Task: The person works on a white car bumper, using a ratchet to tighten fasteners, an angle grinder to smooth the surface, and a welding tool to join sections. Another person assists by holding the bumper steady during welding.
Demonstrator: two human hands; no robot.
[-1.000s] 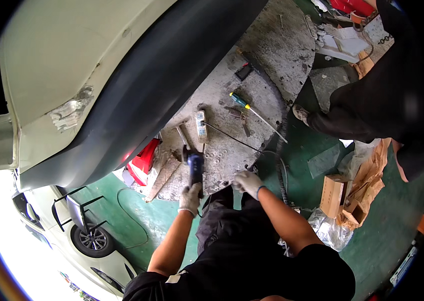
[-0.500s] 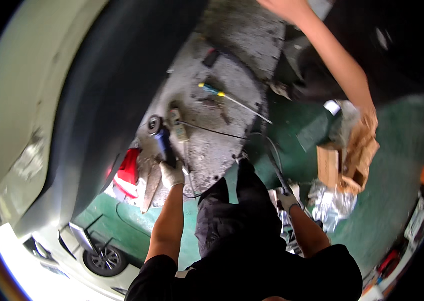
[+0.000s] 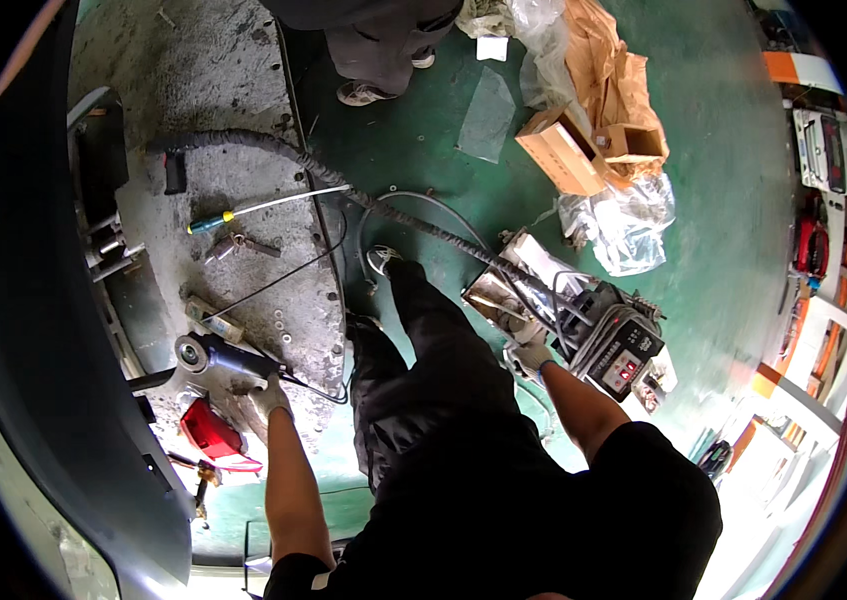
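My left hand point(image 3: 271, 398), in a pale work glove, is closed round the rear of a blue and black angle grinder point(image 3: 235, 360). The grinder's round head points left, toward the dark car panel point(image 3: 33, 330). Below it lies a red tail light point(image 3: 211, 430). My right hand point(image 3: 531, 358), gloved too, is at the metal tray point(image 3: 488, 300) of a wheeled machine with a control panel point(image 3: 625, 358). Its fingers look curled, but what they hold is hidden. A thick black-sleeved cable point(image 3: 413, 222) runs from the machine across to the grey platform point(image 3: 273, 240).
On the platform lie a long screwdriver point(image 3: 243, 212), pliers point(image 3: 228, 246), several washers point(image 3: 281, 325) and a pale box-like tool point(image 3: 213, 318) with a cord. Cardboard boxes point(image 3: 561, 150) and clear plastic point(image 3: 623, 220) lie on the green floor. Another person's legs point(image 3: 373, 50) stand at the top.
The view has swung right, bringing the machine into sight. My left hand keeps the grinder. My right hand, earlier at the black cable, is now by the tray. The other person's arm has left the upper right.
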